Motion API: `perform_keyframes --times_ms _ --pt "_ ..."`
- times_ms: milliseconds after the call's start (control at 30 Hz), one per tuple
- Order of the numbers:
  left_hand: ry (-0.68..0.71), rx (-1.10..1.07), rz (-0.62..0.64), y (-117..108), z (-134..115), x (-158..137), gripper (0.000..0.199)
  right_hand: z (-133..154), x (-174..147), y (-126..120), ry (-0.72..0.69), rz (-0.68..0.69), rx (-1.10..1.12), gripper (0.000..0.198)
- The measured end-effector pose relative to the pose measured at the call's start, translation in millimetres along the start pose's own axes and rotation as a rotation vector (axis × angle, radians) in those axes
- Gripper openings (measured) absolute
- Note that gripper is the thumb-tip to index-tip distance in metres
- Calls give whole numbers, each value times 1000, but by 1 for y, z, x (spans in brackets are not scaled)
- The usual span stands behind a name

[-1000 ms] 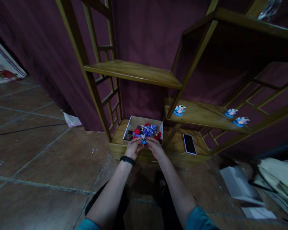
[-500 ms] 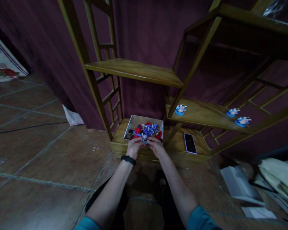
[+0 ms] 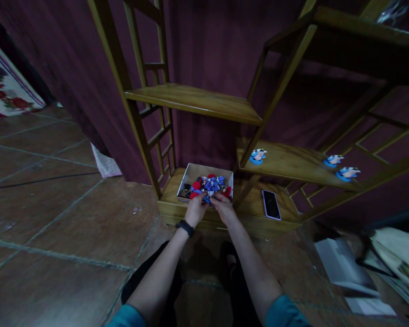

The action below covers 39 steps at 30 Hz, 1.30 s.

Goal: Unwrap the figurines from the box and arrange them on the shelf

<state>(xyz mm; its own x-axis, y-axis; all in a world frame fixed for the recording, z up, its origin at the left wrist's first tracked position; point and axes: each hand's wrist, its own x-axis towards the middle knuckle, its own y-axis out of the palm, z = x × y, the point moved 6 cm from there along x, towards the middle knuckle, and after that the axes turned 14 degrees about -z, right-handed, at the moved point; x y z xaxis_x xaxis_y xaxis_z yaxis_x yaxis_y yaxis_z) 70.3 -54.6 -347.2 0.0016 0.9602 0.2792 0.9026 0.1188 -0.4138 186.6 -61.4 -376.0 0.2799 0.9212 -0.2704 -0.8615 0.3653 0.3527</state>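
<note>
Between my fingertips is a small figurine [image 3: 209,196] with a blue base, held at the front edge of a white cardboard box [image 3: 193,170]. My left hand [image 3: 196,210] pinches it from the left and wears a dark wristband [image 3: 185,227]. From the other side my right hand [image 3: 222,204] grips the same figurine. Inside the box lies a heap of small figurines [image 3: 213,183] in purple, red and black. The box stands on the lowest board of a wooden shelf unit.
A figurine on a blue base [image 3: 258,156] stands on the right-hand shelf [image 3: 286,159], with two more [image 3: 347,173] further right. A phone [image 3: 271,204] lies on the lowest board. Above the box juts a wooden shelf [image 3: 194,101]. White cardboard [image 3: 344,263] lies on the floor at right.
The figurine has turned slightly in my fingers and moved a little to the right, with both hands still on it. The whole view has shifted slightly.
</note>
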Motion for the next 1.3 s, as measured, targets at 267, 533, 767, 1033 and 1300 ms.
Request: perform_keyframes --times_ms 267,533,767,1033,1300 --pt "134 354 59 -2 -12 -7 41 -1 7 -3 -99 11 -135 34" --pt "80 419 87 -5 -15 -11 39 -9 16 -6 -220 12 -281 26" --pt "16 354 57 -8 -14 -12 30 -13 15 -6 -239 -19 -315 23" --pt "44 387 67 -8 -11 -12 26 -22 13 -6 -144 -19 -291 32" --pt "-72 109 -37 -14 2 -5 32 -15 2 1 -62 5 -160 35"
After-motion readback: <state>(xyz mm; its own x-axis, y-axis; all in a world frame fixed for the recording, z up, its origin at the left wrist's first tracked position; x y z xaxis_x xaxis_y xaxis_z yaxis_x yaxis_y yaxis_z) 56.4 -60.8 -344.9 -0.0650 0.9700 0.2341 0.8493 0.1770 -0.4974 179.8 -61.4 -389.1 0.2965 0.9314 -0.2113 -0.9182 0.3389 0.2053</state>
